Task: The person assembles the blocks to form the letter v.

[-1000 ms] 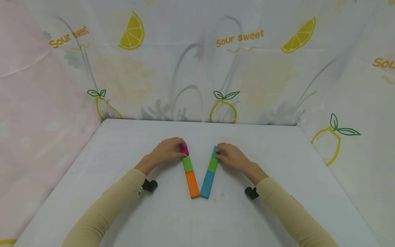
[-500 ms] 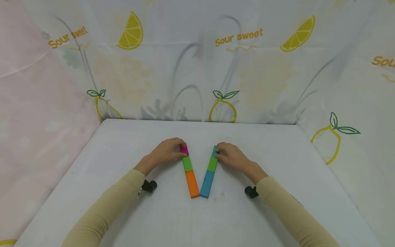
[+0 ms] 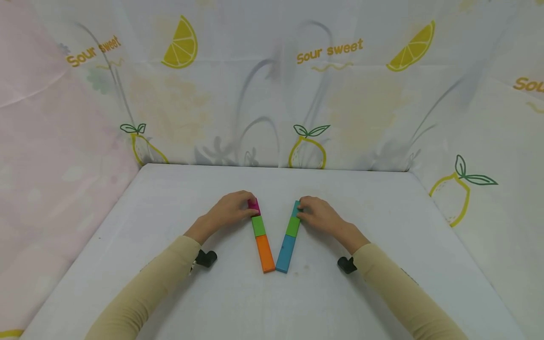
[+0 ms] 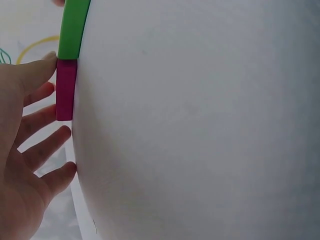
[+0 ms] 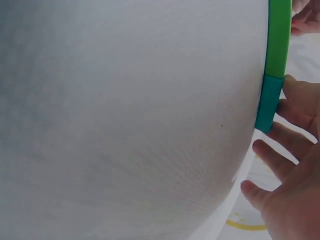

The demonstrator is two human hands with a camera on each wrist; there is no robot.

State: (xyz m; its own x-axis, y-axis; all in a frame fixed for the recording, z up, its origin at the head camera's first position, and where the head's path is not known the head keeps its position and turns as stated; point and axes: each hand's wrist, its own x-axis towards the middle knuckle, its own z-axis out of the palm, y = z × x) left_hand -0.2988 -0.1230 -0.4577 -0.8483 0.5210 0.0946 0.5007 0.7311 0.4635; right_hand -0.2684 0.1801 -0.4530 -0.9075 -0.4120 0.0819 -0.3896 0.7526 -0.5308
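Note:
Colored blocks lie on the white table in two rows that form a V in the head view. The left row runs from an orange block (image 3: 265, 254) through a green block (image 3: 258, 226) to a magenta block (image 4: 66, 90). My left hand (image 3: 231, 208) pinches that magenta block, its end against the green one. A long blue block (image 3: 285, 254), another green block (image 3: 293, 226) and a short teal block (image 5: 269, 102) make up the right row. My right hand (image 3: 319, 215) pinches the teal block at the far end. Both hands partly cover their blocks in the head view.
The white table (image 3: 272, 307) reaches back to a fabric backdrop (image 3: 272, 94) printed with lemons. A pink cloth (image 3: 55, 189) stands along the left side. Black wrist devices (image 3: 206, 258) show below both wrists. The rows' near ends meet.
The magenta block and my left hand have shifted slightly toward the near side, closing a small gap to the green block. My right hand looks unmoved.

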